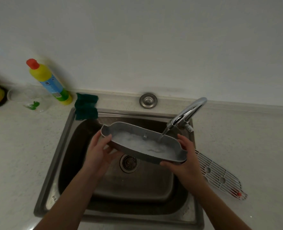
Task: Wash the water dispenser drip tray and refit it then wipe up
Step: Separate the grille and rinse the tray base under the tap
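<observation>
A grey drip tray [129, 128] is held over the steel sink [67, 140], its hollow side up and filled with foamy water. My left hand [99, 151] grips its left end and my right hand [185, 160] grips its right end. Water runs from the chrome tap [187, 113] into the right part of the tray. The tray's white slotted grille [220, 176] lies on the counter to the right of the sink.
A dark green cloth [86, 106] hangs over the sink's back left corner. A yellow detergent bottle [49, 82] with a red cap stands by the wall, a clear glass [29, 100] left of it. The drain [129, 163] sits below the tray.
</observation>
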Tool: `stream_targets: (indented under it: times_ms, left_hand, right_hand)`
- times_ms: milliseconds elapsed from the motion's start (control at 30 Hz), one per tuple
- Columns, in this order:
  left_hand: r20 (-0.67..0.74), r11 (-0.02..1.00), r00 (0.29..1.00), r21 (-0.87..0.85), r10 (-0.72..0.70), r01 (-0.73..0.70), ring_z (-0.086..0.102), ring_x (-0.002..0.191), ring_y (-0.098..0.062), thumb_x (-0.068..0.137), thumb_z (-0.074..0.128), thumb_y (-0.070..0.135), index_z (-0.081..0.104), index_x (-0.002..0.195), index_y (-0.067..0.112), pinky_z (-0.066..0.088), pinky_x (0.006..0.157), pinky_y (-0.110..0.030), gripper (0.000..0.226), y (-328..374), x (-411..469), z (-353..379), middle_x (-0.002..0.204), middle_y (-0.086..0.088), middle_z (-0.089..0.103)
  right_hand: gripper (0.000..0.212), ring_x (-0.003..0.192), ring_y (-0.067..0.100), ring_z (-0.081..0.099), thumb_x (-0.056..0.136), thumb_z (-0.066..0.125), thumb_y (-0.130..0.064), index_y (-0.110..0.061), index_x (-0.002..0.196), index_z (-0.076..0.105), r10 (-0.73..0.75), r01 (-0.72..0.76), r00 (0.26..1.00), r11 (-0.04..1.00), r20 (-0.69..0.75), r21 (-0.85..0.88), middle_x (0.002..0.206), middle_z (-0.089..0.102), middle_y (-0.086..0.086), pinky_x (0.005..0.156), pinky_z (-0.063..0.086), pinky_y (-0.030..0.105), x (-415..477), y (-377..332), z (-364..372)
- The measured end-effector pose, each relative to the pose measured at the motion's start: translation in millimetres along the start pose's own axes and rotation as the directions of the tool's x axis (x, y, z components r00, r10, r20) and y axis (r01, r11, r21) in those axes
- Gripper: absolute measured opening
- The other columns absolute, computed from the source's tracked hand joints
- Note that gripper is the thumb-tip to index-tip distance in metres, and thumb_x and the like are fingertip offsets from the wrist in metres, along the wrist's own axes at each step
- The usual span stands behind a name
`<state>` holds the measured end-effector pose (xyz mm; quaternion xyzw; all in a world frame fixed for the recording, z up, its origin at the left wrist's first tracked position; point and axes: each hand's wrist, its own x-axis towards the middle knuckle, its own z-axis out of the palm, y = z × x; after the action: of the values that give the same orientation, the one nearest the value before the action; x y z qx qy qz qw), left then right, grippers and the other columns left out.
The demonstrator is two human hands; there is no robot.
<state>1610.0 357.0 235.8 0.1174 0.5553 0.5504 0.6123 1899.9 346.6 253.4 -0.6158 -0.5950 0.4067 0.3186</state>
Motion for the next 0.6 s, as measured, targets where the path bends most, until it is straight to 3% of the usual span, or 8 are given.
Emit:
stream_targets:
  times_ms: [100,167,233,300,367,533,600]
  left_hand:
    - [-0.003,0.967,0.984,0.187,0.178,-0.175,0.071,0.112,-0.029,0.094,0.068,0.015,0.065,0.133,0.032,0.063,0.078,-0.039,0.043,26,-1,8,0.128,-0.008,0.07]
    - [0.041,0.905,0.949,0.291,0.313,-0.311,0.072,0.111,-0.023,0.092,0.071,0.013,0.063,0.136,0.037,0.064,0.078,-0.036,0.051,41,-6,13,0.124,-0.001,0.072]
    - [0.111,0.81,0.886,0.368,0.45,-0.457,0.072,0.11,-0.013,0.089,0.075,0.01,0.058,0.142,0.038,0.063,0.079,-0.029,0.062,55,-12,18,0.122,0.007,0.073]
    - [0.237,0.616,0.783,0.503,0.576,-0.606,0.071,0.111,-0.008,0.087,0.078,0.01,0.052,0.148,0.032,0.059,0.083,-0.018,0.07,66,-17,22,0.124,0.012,0.071]
    - [0.392,0.37,0.677,0.615,0.623,-0.696,0.068,0.114,-0.011,0.086,0.08,0.016,0.047,0.151,0.027,0.057,0.088,-0.016,0.073,71,-21,26,0.132,0.005,0.064]
    - [0.715,-0.139,0.53,0.645,0.457,-0.751,0.046,0.133,-0.007,0.086,0.074,0.033,0.037,0.154,0.027,0.046,0.105,-0.025,0.078,60,-35,36,0.154,-0.005,0.048]
    - [0.808,-0.251,0.464,0.564,0.363,-0.786,0.049,0.134,-0.015,0.088,0.07,0.032,0.038,0.154,0.025,0.049,0.104,-0.032,0.074,51,-38,37,0.157,-0.008,0.045]
  right_hand:
    - [0.104,0.123,-0.022,0.043,0.066,0.094,-0.018,-0.047,0.144,0.032,0.031,-0.033,0.994,0.999,0.105,0.022,0.137,0.049,-0.026,0.093,0.042,0.0,-3,7,9]
    - [0.101,0.131,-0.01,0.046,0.073,0.09,-0.015,-0.036,0.152,0.032,0.04,-0.031,0.975,0.998,0.22,-0.047,0.146,0.05,-0.013,0.102,0.047,0.014,-1,9,8]
    - [0.09,0.136,0.008,0.047,0.078,0.087,-0.015,-0.022,0.154,0.038,0.039,0.008,0.969,0.982,0.242,-0.19,0.15,0.048,-0.001,0.111,0.046,0.032,5,12,1]
    - [0.074,0.135,0.016,0.048,0.083,0.082,-0.015,-0.02,0.148,0.048,0.026,0.042,0.977,0.949,0.211,-0.314,0.149,0.049,0.002,0.113,0.044,0.038,16,14,-10]
    - [0.059,0.129,0.02,0.052,0.087,0.077,-0.017,-0.019,0.142,0.054,0.007,0.056,0.988,0.916,0.155,-0.398,0.145,0.051,0.004,0.108,0.046,0.038,30,17,-21]
    - [0.044,0.119,0.027,0.059,0.093,0.066,-0.02,-0.017,0.136,0.058,0.029,0.05,0.992,0.814,0.126,-0.579,0.134,0.06,0.01,0.1,0.048,0.039,74,30,-37]
    - [0.039,0.115,0.026,0.06,0.094,0.061,-0.021,-0.019,0.133,0.058,0.062,0.049,0.986,0.778,0.155,-0.626,0.129,0.062,0.009,0.099,0.052,0.042,84,33,-38]
